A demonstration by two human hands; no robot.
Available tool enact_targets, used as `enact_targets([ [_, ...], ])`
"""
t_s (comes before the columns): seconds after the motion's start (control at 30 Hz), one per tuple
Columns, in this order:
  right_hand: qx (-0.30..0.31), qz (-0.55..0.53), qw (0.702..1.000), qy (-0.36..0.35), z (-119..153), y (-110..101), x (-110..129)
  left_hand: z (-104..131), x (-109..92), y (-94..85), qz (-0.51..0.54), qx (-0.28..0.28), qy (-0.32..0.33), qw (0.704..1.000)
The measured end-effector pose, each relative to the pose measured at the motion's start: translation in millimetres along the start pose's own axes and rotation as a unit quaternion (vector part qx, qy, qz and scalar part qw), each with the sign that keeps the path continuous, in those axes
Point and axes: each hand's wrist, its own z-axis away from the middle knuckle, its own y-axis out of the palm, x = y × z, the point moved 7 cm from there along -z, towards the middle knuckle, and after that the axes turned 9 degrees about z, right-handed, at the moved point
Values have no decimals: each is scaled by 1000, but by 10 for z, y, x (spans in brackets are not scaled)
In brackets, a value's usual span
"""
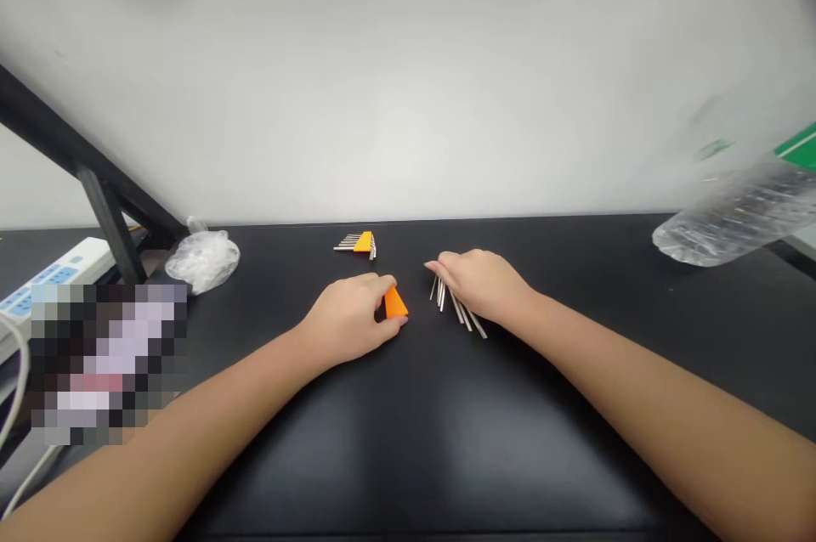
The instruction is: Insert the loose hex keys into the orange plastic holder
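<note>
**Operator:** I'm looking down at a black table with a white wall behind it. My left hand lies palm down near the middle, fingers curled around an orange holder. The thumb and fingertips close on it, and only its pointed right end shows past them.

**Observer:** And the right?

**Operator:** My right hand rests flat just beside it, fingers together and stretched to the left, lying over a loose bunch of metal keys. The keys fan out on the table from under the palm. I can't tell whether any finger actually pinches one; the hand covers their upper ends.

**Observer:** Do the holder and the keys touch?

**Operator:** No, a narrow strip of bare table shows between them.

**Observer:** What else is up there?

**Operator:** Further back, near the wall, there is a second key set, its keys seated in an orange holder of its own and pointing left. To the far left a crumpled clear plastic bag sits by a black slanted frame, with a white power strip beyond it. At the right edge a clear plastic bottle lies on its side, well apart from my hands.
</note>
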Motion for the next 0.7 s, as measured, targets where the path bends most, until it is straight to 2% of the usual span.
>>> enact_targets([
  [0.1, -11, 54, 998, -30, 3, 9, 23, -1, 2, 6, -2, 2, 4, 1000],
  [0.23, -46, 73, 995, -41, -26, -6, -52, 1, 7, 8, -4, 2, 5, 1000],
  [0.37, -89, 16, 996, -7, -17, -87, -264, 0, 16, 5, 0, 5, 6, 1000],
  [0.43, -104, -21, 994, -20, 38, -170, -338, -1, 18, 3, 0, 5, 9, 1000],
  [0.57, -63, -59, 991, -102, 183, -269, -342, -4, 25, 5, 1, 6, 9, 1000],
  [0.7, -24, -70, 988, -133, 230, -223, -286, -3, 25, 3, 4, 5, 5, 1000],
])
